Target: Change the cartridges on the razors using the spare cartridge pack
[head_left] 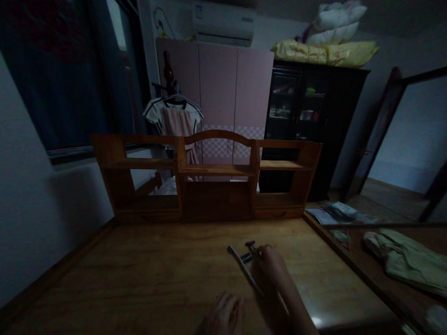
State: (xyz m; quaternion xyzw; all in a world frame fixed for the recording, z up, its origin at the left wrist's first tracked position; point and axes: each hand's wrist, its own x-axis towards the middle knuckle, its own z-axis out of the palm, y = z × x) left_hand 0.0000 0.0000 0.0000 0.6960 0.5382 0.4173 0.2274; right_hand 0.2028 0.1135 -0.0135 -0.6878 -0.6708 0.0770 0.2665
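On the wooden tabletop point(146, 268) my right hand point(273, 266) has its fingers closed on a razor point(251, 245), whose dark T-shaped head points away from me. Just left of the hand lie small dark pieces point(245, 257) that look like razor heads. A long, thin, pale-handled stick with a dark tip, like a toothbrush point(245, 270), lies slanted beside them. Nearer to me, my left hand point(225, 316) rests on the tabletop with loosely bent fingers and a gap at the thumb. Nothing shows in it. The dim light hides fine detail.
A wooden shelf unit point(217, 199) stands along the table's far edge. A raised side edge point(344, 253) runs along the right, with green cloth point(413, 261) and papers point(338, 212) beyond it. The wall point(74, 202) borders the left side.
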